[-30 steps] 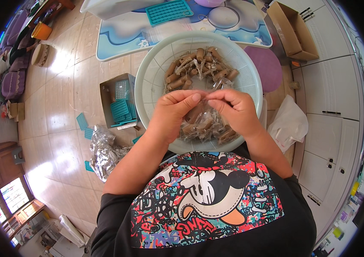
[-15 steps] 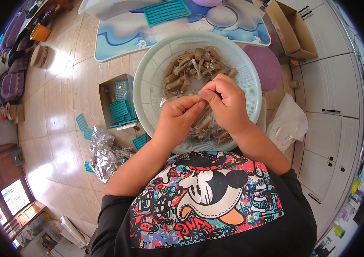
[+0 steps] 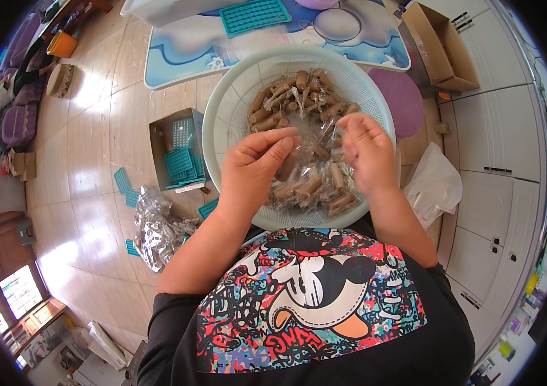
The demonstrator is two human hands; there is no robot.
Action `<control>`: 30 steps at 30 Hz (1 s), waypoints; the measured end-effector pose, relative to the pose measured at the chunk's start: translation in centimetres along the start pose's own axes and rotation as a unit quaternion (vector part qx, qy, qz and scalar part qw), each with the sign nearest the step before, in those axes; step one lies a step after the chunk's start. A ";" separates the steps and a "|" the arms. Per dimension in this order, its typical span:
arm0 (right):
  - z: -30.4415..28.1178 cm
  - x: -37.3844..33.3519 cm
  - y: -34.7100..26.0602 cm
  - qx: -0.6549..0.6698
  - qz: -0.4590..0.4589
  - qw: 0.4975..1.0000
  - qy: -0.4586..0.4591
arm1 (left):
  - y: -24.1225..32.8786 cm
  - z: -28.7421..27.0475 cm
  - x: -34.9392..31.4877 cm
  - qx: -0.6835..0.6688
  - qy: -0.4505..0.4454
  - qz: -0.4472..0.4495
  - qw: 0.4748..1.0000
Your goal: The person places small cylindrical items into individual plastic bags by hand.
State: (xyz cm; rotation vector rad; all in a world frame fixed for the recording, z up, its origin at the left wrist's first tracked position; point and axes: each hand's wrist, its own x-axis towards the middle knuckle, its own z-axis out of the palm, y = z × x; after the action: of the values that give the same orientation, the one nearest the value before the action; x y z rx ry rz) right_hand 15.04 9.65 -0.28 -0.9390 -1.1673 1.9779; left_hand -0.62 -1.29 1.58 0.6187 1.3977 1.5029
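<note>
A big pale green plastic basket (image 3: 217,122) stands in front of my body. Brown stubby cylinders (image 3: 267,119) are heaped along its far side, with bits of clear film among them. Nearer to me lie more cylinders in crinkled clear plastic wrapping (image 3: 309,186). Over the basket's left half, my left hand (image 3: 255,164) is closed in a pinch of thumb and forefinger; a shiny speck shows at the tips, too small to name. My right hand (image 3: 370,154) hovers over the right side, fingers bent and blurred by motion. Whether it holds anything is unclear.
Behind the basket is a blue patterned table (image 3: 180,55) with a teal tray (image 3: 255,17). A cardboard box of teal trays (image 3: 180,164) and crumpled silvery plastic (image 3: 155,228) lie left on the tiled floor. To the right are a purple stool (image 3: 397,103) and white bag (image 3: 434,186).
My hands were together over the basket's middle, fingertips meeting. They have parted: the left moved slightly left, the right moved right and nearer, uncovering the wrapped cylinders.
</note>
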 end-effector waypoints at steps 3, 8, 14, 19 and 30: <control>1.5 -1.3 0.3 -0.050 0.029 0.996 -0.065 | 0.1 -0.1 0.0 -0.005 0.000 -0.011 1.000; 2.1 -1.1 0.3 -0.055 0.030 0.996 -0.061 | 0.1 -0.3 -0.2 0.023 -0.008 -0.011 1.000; 1.7 -1.1 0.5 -0.085 0.025 0.994 -0.070 | 0.2 -0.4 -0.3 0.024 -0.031 -0.019 0.999; 1.5 -1.2 1.1 -0.054 0.019 0.997 -0.059 | 0.6 -0.3 -0.2 -0.026 -0.002 -0.040 0.999; 1.2 -1.2 0.1 -0.038 0.057 0.994 -0.087 | -0.1 -0.8 -0.8 0.097 -0.089 0.009 0.991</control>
State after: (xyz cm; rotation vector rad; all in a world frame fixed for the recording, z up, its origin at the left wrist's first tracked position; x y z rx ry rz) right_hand 14.64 8.15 0.36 -0.9026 -1.3197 2.1558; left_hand -0.98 -2.42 1.49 0.8655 1.4121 1.2997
